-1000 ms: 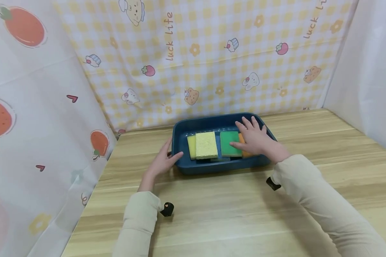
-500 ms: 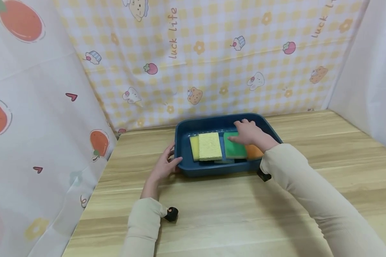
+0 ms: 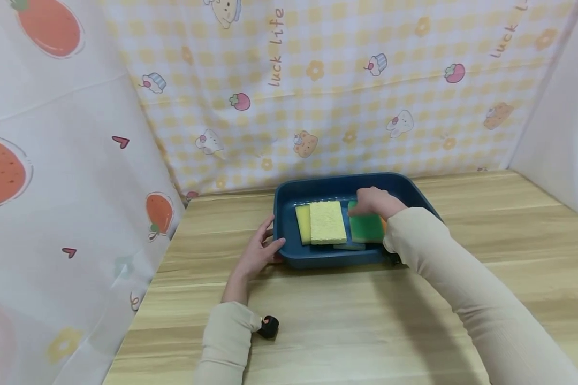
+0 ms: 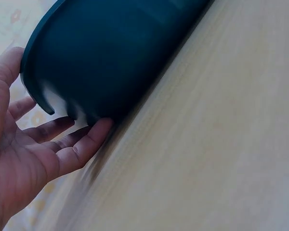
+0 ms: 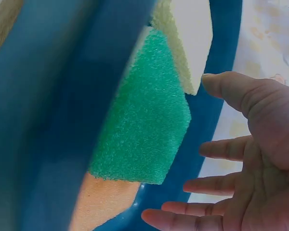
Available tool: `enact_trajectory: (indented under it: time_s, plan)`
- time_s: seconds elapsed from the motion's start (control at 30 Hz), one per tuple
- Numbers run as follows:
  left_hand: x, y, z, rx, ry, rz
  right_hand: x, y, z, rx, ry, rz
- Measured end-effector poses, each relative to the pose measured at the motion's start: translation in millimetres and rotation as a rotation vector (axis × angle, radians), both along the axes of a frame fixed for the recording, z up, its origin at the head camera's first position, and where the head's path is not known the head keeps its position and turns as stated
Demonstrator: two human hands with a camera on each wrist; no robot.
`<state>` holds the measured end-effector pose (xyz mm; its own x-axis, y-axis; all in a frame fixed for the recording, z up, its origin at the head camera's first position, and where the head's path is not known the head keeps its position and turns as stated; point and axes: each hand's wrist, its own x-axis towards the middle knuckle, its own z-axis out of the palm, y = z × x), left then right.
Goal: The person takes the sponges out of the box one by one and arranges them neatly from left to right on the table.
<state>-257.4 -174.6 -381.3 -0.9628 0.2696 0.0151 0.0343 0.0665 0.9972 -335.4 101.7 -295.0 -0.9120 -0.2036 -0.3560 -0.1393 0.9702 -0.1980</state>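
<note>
A dark blue tub (image 3: 327, 261) stands on the table and holds several sponges. My left hand (image 3: 260, 254) grips its left end, thumb at the rim and fingers against the outer wall. Inside the tub, my right hand (image 3: 378, 202) hovers over the back of a green sponge (image 3: 367, 229). In the right wrist view its fingers are spread apart with nothing between them. An orange sponge (image 5: 103, 204) lies beside the green one, mostly hidden by the sleeve in the head view. Left of the green sponge, a pale yellow sponge (image 3: 327, 223) overlaps a thinner yellow sponge (image 3: 303, 224).
A flat grey-blue piece (image 3: 349, 247) lies low near the tub's front wall. The wooden table (image 3: 327, 321) reaches back to a checked curtain (image 3: 250, 133). White cloth hangs at both sides. Small black devices (image 3: 268, 327) sit at the wrists.
My right hand has lowered and drawn inward over the green sponge, its sleeve now covering most of the orange one. The left hand stays at the tub's end. The view has shifted slightly.
</note>
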Motion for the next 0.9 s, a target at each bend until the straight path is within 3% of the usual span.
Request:
enact_trajectory:
  time_s: [0.5,0.8,0.9]
  plan:
    - [-0.9,3.9,-4.7,0.022,0.003,0.011,-8.2,0.7,-8.6,0.028,-0.054,0.008]
    - [9.9,2.6,13.8,0.031,-0.036,-0.023,-6.5,-3.5,-6.7,0.007,-0.055,-0.042]
    - [7.9,0.0,12.7,0.031,-0.033,-0.016,-5.5,-5.8,1.1,-0.022,-0.039,-0.063]
